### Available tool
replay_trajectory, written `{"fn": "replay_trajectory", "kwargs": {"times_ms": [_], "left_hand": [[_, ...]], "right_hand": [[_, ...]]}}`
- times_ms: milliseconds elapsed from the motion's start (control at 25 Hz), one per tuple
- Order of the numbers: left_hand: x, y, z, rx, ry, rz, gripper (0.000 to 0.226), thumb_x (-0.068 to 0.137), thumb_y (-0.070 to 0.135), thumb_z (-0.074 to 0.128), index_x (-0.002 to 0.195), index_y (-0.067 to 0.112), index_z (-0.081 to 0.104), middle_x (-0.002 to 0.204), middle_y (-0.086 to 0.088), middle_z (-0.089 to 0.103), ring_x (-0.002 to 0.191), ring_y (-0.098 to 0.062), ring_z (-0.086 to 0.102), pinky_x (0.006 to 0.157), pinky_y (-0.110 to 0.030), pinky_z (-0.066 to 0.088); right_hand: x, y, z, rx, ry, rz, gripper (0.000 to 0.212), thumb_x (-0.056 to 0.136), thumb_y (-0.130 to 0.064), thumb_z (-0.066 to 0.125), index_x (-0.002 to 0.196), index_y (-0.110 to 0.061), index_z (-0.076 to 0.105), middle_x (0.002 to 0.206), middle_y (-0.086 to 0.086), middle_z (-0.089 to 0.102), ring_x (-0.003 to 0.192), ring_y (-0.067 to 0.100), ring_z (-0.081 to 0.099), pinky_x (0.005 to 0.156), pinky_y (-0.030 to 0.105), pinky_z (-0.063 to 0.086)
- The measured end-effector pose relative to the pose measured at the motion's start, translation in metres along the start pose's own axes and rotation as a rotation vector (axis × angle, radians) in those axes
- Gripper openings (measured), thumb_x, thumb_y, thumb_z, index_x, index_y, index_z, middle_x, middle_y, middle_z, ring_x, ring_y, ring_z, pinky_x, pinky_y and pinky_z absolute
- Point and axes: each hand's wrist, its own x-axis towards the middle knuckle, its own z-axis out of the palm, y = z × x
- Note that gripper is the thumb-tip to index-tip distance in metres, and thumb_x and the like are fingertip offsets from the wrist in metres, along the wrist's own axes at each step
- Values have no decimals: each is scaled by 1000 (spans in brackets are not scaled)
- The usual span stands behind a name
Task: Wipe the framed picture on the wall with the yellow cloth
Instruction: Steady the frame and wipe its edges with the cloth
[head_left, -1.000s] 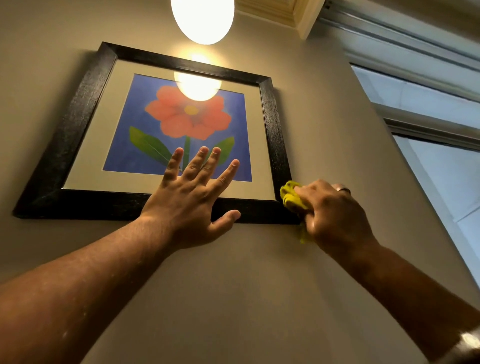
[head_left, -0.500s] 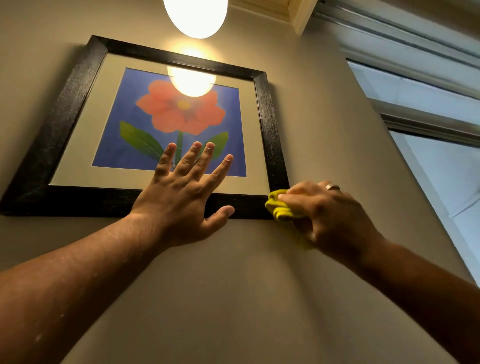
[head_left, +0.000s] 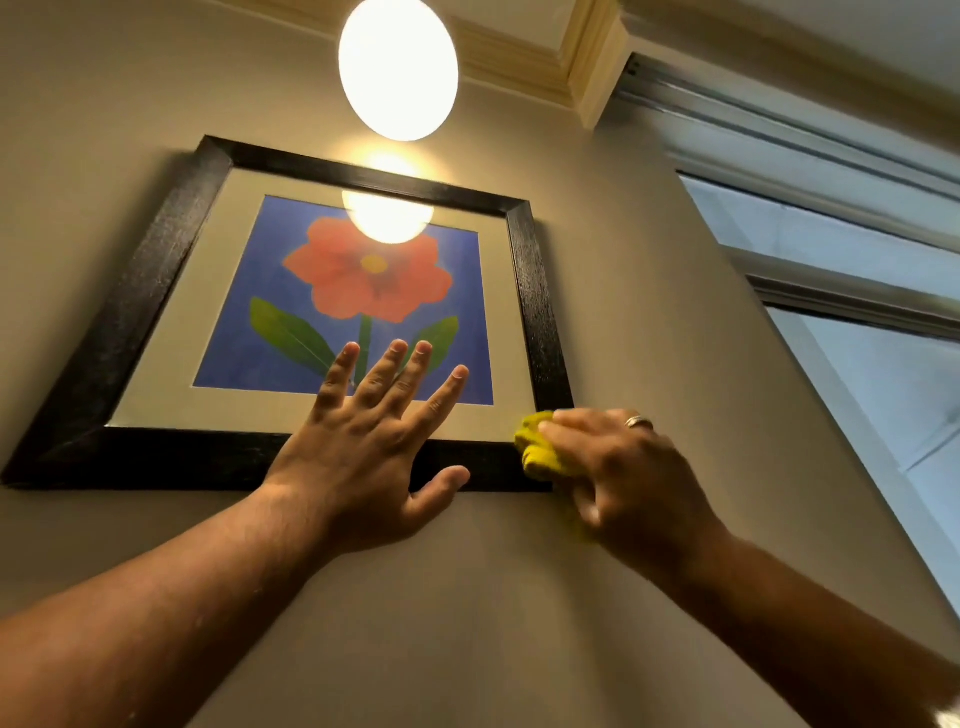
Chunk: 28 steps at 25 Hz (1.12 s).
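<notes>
While the left hand (head_left: 371, 441) lies flat, fingers spread, across the bottom edge of the picture (head_left: 332, 312) on the wall (head_left: 649, 338), the right hand (head_left: 623, 478) closes around a bunched cloth (head_left: 537, 454) pressed at the frame's bottom right corner.

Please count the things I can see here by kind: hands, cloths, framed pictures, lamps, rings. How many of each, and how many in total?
Hands: 2, left hand and right hand
Cloths: 1, yellow cloth
Framed pictures: 1, framed picture
Lamps: 1, lamp
Rings: 1, ring
Total: 6
</notes>
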Motion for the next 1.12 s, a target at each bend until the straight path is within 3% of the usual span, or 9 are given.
{"fn": "replay_trajectory", "kwargs": {"times_ms": [80, 160, 320, 400, 600, 720, 840, 1000, 1120], "left_hand": [[1, 1, -1, -11, -5, 2, 84, 86, 76, 10, 153, 31, -12, 164, -9, -2, 150, -30, -5, 121, -60, -1], [2, 0, -2, -14, -6, 4, 84, 87, 75, 12, 153, 31, -13, 164, -9, 0, 151, -30, -4, 121, -61, 1], [2, -1, -2, -13, -6, 1, 84, 87, 77, 13, 152, 33, -15, 164, -7, -3, 150, -28, -8, 121, -59, -3], [1, -3, -2, -17, -7, -13, 84, 86, 77, 12, 152, 33, -16, 164, -7, -5, 150, -28, -10, 121, -58, -6], [2, 0, -1, -24, -8, -20, 88, 86, 77, 14, 153, 27, -13, 164, -7, -5, 150, -28, -10, 121, -60, -1], [3, 3, -1, -26, -14, -25, 90, 85, 76, 14, 154, 22, -10, 164, -7, -5, 150, -27, -11, 121, -60, -1], [2, 2, -1, -23, -19, -36, 91, 85, 76, 12, 153, 19, -12, 163, -6, -10, 149, -26, -17, 121, -58, -6], [2, -1, 0, -3, -23, -44, 91, 85, 78, 8, 152, 22, -16, 163, -4, -12, 149, -25, -17, 121, -57, -8], [2, -2, -2, 8, -22, -29, 88, 86, 78, 11, 153, 27, -13, 164, -6, -6, 150, -27, -11, 121, -59, -4]], "right_hand": [[3, 1, 0, -11, -50, -206, 36, 90, -49, 47, 119, -32, 57, 118, -7, 67, 95, 24, 62, 72, 40, 57], [44, 17, 0, -65, -57, -202, 33, 87, -41, 48, 117, -32, 57, 117, -4, 67, 95, 27, 61, 72, 43, 57], [184, 35, 1, 19, -24, 266, 36, 88, -21, 51, 124, -24, 57, 120, 12, 63, 105, 33, 58, 88, 41, 53], [209, 37, 5, 59, -39, 327, 41, 90, -19, 51, 131, -23, 52, 128, 14, 59, 112, 34, 55, 93, 41, 49], [37, 22, 17, 200, -136, 62, 67, 85, -48, 49, 146, -38, 24, 160, -9, 15, 148, 18, 10, 118, 28, 11], [-40, 11, 19, 164, -167, -70, 68, 82, -62, 40, 143, -53, 11, 157, -29, 4, 146, 2, -1, 111, 25, 13], [51, 22, 17, 93, -143, 15, 62, 84, -48, 44, 143, -46, 24, 159, -14, 16, 147, 19, 13, 113, 37, 27], [221, 47, 19, -19, -181, 281, 55, 92, -31, 39, 146, -32, 26, 162, 3, 6, 148, 35, 3, 118, 51, 13], [250, 46, 25, -38, -181, 378, 59, 92, -36, 36, 148, -30, 20, 163, 1, -3, 148, 35, -2, 119, 51, 8]]}}
